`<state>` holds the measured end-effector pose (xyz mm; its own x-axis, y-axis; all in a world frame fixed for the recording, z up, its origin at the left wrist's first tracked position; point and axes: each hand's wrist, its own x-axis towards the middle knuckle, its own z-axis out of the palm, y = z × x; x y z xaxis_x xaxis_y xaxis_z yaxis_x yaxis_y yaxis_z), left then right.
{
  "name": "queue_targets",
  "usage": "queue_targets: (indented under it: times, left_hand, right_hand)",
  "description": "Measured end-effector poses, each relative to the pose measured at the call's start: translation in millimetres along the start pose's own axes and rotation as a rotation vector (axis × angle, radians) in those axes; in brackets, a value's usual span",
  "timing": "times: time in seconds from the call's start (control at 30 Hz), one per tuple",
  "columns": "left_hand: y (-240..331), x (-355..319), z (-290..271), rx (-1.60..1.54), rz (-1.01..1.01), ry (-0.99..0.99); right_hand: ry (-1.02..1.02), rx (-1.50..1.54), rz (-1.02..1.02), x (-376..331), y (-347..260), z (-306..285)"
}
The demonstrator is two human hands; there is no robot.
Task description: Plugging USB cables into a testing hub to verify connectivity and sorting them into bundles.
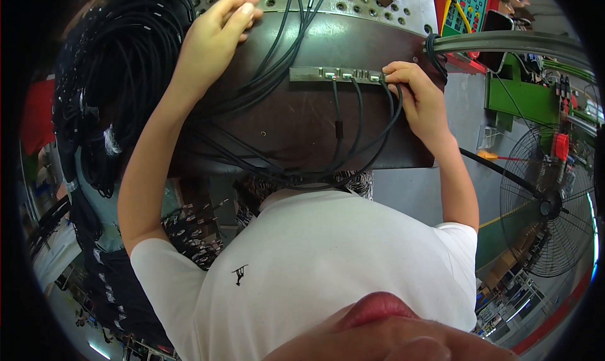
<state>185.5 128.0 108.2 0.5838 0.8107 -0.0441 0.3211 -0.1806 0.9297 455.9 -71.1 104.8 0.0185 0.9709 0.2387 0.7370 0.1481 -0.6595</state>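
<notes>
My right hand (419, 96) pinches the end of a black cable (399, 105) at the right end of a narrow grey fixture bar (304, 75). Its fingertips touch the bar and hide the cable's tip. Several cable ends with small white connectors (347, 76) sit in slots along the bar, their black leads looping down toward my body. Raised at the far left of the table, my left hand (214, 36) has its thumb and fingers curled together. Those fingertips are slightly blurred, and anything between them is hidden. More black cables (291, 52) run across the table to its right.
A thick bundle of black cables (135, 39) hangs at the left. Beyond the brown table top (283, 118) lies a perforated metal plate (353, 6). A curved metal bar (510, 42) juts in at the right, and a black fan (548, 204) stands on that side.
</notes>
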Motion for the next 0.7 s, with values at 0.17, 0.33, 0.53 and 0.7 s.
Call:
queue_targets:
  times: [0.17,0.33,0.53,0.7]
  left_hand:
    - [13.5,84.1,69.0,-1.040,-0.419,-0.134]
    - [13.3,72.2,76.0,-0.984,-0.280,-0.275]
    - [22.8,60.2,73.9,-0.920,-0.317,-0.273]
    - [26.5,59.3,57.8,-1.019,-0.288,-0.293]
  right_hand:
    - [-0.274,0.261,0.058,74.6,16.1,-33.9]
    - [0.259,-0.365,-0.094,202.2,45.3,-3.8]
    - [0.390,-0.238,0.048,261.4,132.2,40.4]
    - [0.500,-0.503,0.072,263.0,131.1,50.3]
